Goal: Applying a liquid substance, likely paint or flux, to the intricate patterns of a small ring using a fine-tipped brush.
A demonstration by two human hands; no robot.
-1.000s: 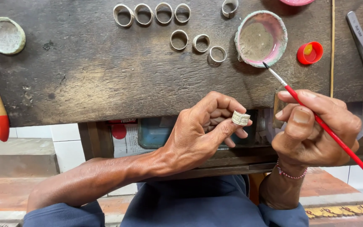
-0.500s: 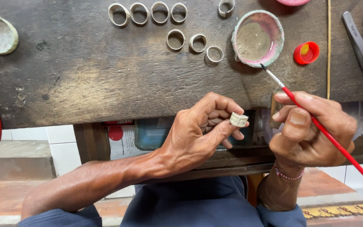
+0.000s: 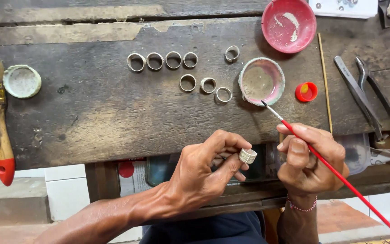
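Left hand (image 3: 204, 174) pinching a silver ring (image 3: 248, 156) off the surface's near edge, right hand (image 3: 310, 160) gripping a red brush (image 3: 335, 169): likely slip, ring dropping floorward

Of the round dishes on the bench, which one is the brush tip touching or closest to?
The pink-rimmed dish holding greyish paste; the brush tip is at its lower rim. The red dish and pale lid lie farther off.

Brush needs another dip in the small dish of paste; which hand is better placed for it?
Likely the right hand: it holds the red brush, whose tip sits beside the dish. The left hand is occupied pinching the ring.
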